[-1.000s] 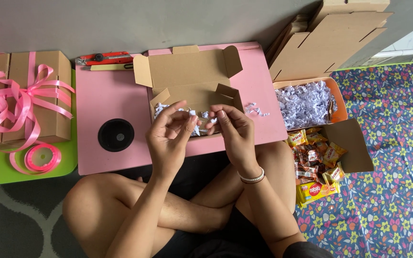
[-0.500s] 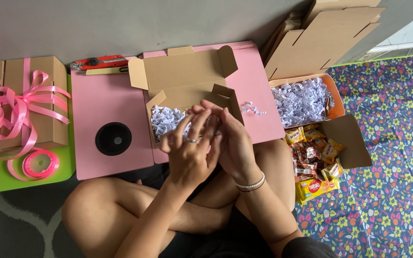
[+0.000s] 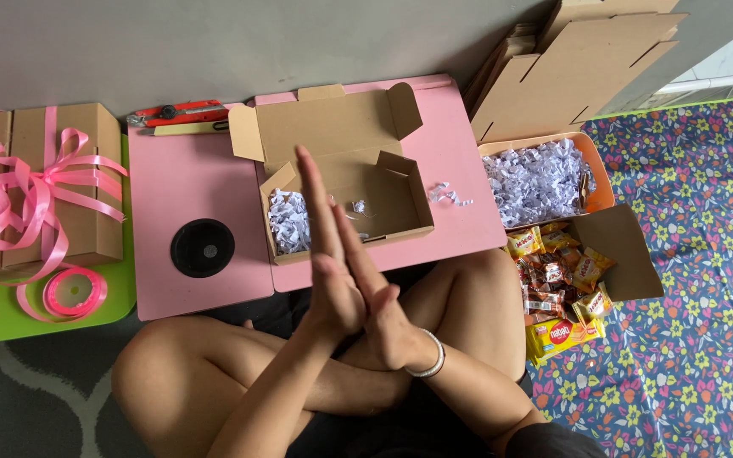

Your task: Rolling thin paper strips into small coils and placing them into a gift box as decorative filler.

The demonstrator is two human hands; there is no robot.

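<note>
palms pressed flat together, left hand (image 3: 330, 254) and right hand (image 3: 375, 293) crossed at the wrists, fingers straight, gripping nothing, held just above the near edge of the open cardboard box (image 3: 345, 182) on the pink table (image 3: 201, 174). inside the box, a small heap of white shredded paper (image 3: 288, 222) bunched at the left end, bare floor across the rest. more shred in the orange tub (image 3: 539, 180) to the right, a stray curl (image 3: 449, 194) on the table beside the box.

judged best here: rubbing palms over the box so clinging strips drop inside, not onto the lap. then spreading the heap evenly into the bare right side, loosely, without packing it down. keeping wrists clear of the standing side flaps to avoid folding them in.
</note>
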